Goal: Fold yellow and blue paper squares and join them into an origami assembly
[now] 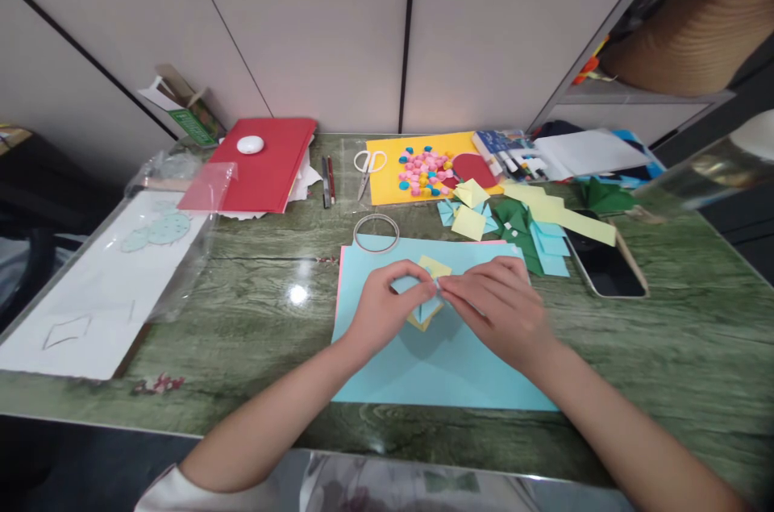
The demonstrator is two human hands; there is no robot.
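My left hand (387, 304) and my right hand (493, 304) meet over a large light blue paper sheet (447, 371) lying on the green table. Between their fingertips they pinch a small folded paper piece (426, 304), blue and yellow, held just above the sheet. Both hands grip it from opposite sides, thumbs and forefingers touching near its middle. Most of the piece is hidden under my fingers.
A clear tape roll (376, 232) lies just beyond the sheet. Folded yellow, blue and green papers (520, 226) and a phone (605, 266) sit to the right. Scissors (368, 165), a yellow sheet with beads (423, 169), a red folder (260, 165) and white paper (90, 310) lie farther off.
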